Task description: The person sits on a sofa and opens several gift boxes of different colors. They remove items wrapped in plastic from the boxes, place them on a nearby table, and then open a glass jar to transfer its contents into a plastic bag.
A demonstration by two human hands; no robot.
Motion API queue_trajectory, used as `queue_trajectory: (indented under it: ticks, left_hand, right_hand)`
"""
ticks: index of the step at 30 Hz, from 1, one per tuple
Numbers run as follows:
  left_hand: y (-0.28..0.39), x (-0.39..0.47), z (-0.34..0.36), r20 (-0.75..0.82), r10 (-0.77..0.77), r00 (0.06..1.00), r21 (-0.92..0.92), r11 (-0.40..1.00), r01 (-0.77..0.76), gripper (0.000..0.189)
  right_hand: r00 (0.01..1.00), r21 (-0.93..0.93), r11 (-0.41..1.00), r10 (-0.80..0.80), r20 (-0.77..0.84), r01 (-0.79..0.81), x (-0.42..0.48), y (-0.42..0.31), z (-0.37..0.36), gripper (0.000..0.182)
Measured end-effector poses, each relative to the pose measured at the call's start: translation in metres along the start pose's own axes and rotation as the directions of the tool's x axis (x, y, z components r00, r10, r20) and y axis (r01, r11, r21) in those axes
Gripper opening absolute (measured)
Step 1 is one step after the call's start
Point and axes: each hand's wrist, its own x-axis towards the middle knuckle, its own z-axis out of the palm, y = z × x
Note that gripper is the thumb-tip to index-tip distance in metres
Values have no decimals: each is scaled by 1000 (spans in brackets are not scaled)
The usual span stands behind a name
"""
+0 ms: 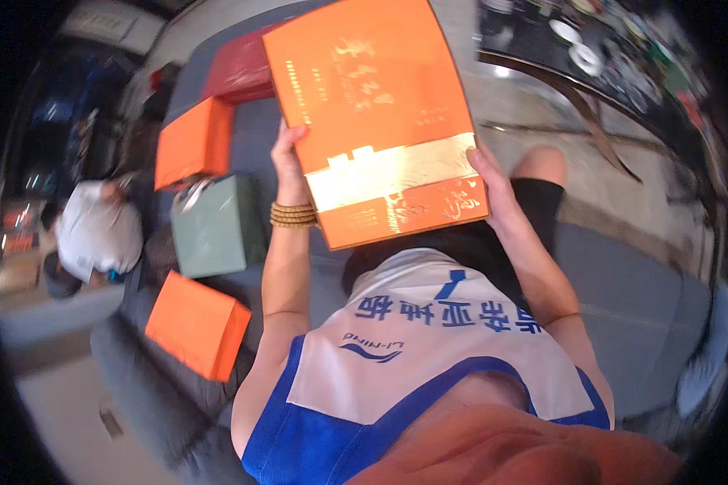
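A large flat orange box [382, 115] with a shiny gold band and gold writing is held up above my lap, its broad face towards me. My left hand [290, 160] grips its left edge, the thumb on the front face and a beaded bracelet at the wrist. On the right edge is my right hand [491, 179], its thumb lying by the end of the gold band. Most of the fingers are hidden behind the box.
Orange bags [185, 142] [197, 327], a green bag [209, 230] and a red item [239, 63] are on the grey sofa [631, 303] at my left. A dark table [582, 36] bearing dishes stands at upper right. Another person [100, 227] is at far left.
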Motion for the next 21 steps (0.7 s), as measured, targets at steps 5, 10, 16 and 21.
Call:
queue_trajectory:
  ticks: [5, 10, 16, 21]
  left_hand:
    - [-104, 40, 16, 111, -289, 951, -8, 957, 291, 51]
    - [-108, 88, 63, 274, -580, 767, 265, 812, 519, 51]
    - [-100, 150, 81, 308, -767, 564, 567, 624, 539, 54]
    - [-115, 150, 116, 356, -747, 561, 552, 653, 519, 52]
  right_hand:
    - [955, 35, 997, 72, -288, -64, -65, -53, -26, 75]
    - [866, -180, 978, -178, -468, 104, -102, -39, 8, 90]
    - [850, -536, 839, -346, -398, 91, -103, -3, 66, 94]
    - [760, -759, 651, -505, -410, 23, -119, -13, 42, 95]
